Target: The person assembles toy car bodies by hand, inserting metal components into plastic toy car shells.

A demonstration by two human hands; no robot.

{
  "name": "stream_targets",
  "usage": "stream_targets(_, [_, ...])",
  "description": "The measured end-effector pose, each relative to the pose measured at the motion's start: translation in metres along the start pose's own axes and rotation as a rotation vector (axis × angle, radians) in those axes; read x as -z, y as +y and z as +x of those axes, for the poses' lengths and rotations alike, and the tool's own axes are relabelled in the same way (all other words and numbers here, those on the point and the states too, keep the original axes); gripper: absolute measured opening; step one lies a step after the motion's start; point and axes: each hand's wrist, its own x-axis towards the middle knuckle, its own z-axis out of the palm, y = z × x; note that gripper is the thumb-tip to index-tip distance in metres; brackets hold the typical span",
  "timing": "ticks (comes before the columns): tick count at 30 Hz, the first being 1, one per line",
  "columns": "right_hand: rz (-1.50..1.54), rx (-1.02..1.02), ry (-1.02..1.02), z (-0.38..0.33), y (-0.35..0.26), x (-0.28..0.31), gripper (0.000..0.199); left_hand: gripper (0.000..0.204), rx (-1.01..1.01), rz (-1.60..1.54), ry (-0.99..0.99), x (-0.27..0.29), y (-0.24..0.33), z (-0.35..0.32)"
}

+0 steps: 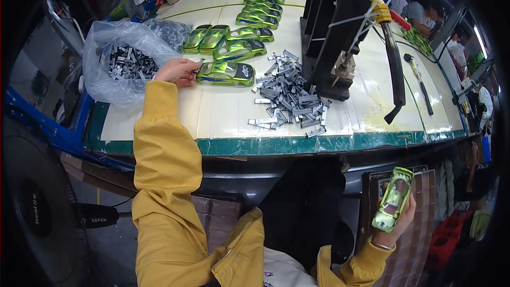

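Observation:
My left hand, in a yellow sleeve, rests on the white table with its fingers on the rear end of a green toy car body. Just to its left lies a clear plastic bag of small grey metal parts. My right hand is low at the right, below the table edge, gripping another green toy car body with its hollow underside showing. A loose pile of grey metal parts lies to the right of the car on the table.
More green car bodies lie in rows toward the far edge. A black stand with a yellow-wrapped hanging tool rises at the right. A fan stands low left. Other people work at the far right.

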Motion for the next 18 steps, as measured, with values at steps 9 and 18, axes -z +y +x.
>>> stream_targets(9, [-0.699, 0.291, 0.409, -0.044, -0.030, 0.172, 0.049, 0.018, 0.031, -0.030, -0.004, 0.009, -0.005, -0.004])
stream_targets(18, [-1.768, 0.167, 0.608, -0.077, -0.011, 0.237, 0.054, 0.014, 0.119, -0.008, -0.033, 0.048, -0.029, 0.066])
